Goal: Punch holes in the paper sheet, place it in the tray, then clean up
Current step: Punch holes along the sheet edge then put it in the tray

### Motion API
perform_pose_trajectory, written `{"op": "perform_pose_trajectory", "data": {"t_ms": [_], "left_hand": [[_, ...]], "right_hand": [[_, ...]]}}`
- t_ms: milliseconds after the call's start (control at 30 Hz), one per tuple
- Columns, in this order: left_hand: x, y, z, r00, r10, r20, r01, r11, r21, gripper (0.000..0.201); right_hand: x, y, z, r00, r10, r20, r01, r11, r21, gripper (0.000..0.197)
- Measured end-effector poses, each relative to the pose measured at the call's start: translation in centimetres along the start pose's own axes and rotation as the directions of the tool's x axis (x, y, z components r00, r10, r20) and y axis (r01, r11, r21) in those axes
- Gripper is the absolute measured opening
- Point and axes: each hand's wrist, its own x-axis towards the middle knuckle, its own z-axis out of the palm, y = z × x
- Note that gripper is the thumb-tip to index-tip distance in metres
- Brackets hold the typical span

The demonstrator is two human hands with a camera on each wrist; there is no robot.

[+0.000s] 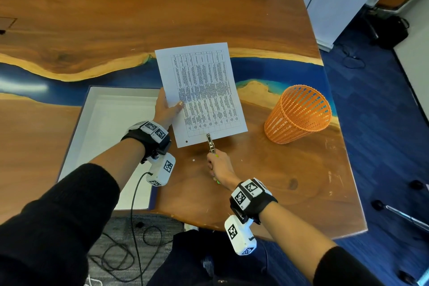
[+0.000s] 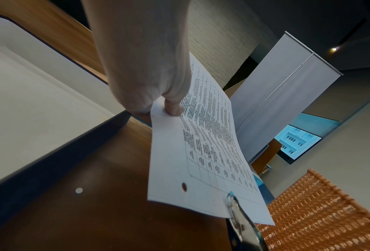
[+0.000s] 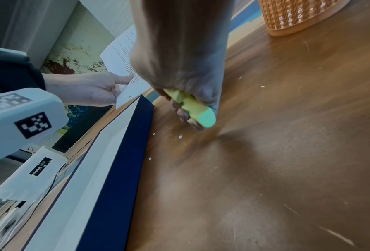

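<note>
A printed paper sheet (image 1: 202,90) (image 2: 203,152) (image 3: 123,56) is held above the table by its left edge; my left hand (image 1: 166,109) (image 2: 158,81) (image 3: 93,88) pinches it, thumb on top. One punched hole (image 1: 186,141) (image 2: 184,186) shows near the sheet's bottom left corner. My right hand (image 1: 219,167) (image 3: 186,76) grips the green handles (image 3: 192,108) of a metal hole punch (image 1: 210,144) (image 2: 239,219), whose head sits over the sheet's bottom edge, right of the hole. The white tray (image 1: 111,123) (image 2: 29,95) (image 3: 76,178) lies at the left.
An orange mesh basket (image 1: 298,114) (image 2: 321,212) (image 3: 295,15) stands at the right on the wooden table (image 1: 116,18). Small white paper dots (image 1: 193,160) (image 2: 78,190) (image 3: 180,136) lie on the wood beside the tray. Cables hang below the table's front edge.
</note>
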Motion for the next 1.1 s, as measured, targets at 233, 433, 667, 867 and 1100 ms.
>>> {"op": "perform_pose_trajectory", "data": {"t_ms": [233, 433, 667, 867, 1100], "left_hand": [[-0.2, 0.0, 0.1, 1.0, 0.001, 0.012, -0.001, 1.0, -0.004, 0.082], [0.1, -0.2, 0.1, 1.0, 0.006, 0.007, -0.006, 1.0, 0.014, 0.072], [-0.1, 0.0, 0.2, 0.998, 0.042, -0.046, -0.041, 0.999, 0.015, 0.081], [0.4, -0.5, -0.1, 0.996, 0.058, -0.072, -0.053, 0.996, 0.065, 0.066], [0.5, -0.5, 0.0, 0.995, 0.05, -0.084, -0.045, 0.997, 0.061, 0.063]], "right_hand": [[0.1, 0.3, -0.1, 1.0, 0.0, -0.023, -0.001, 0.999, -0.034, 0.023], [0.1, 0.3, -0.1, 1.0, -0.004, -0.022, 0.003, 0.999, -0.052, 0.019], [-0.9, -0.8, -0.5, 0.997, -0.057, -0.045, 0.059, 0.997, 0.042, 0.025], [-1.8, -1.8, -0.9, 0.987, -0.156, -0.033, 0.158, 0.986, 0.058, 0.058], [-1.7, -1.4, -0.9, 0.975, -0.211, -0.065, 0.216, 0.974, 0.074, 0.062]]}}
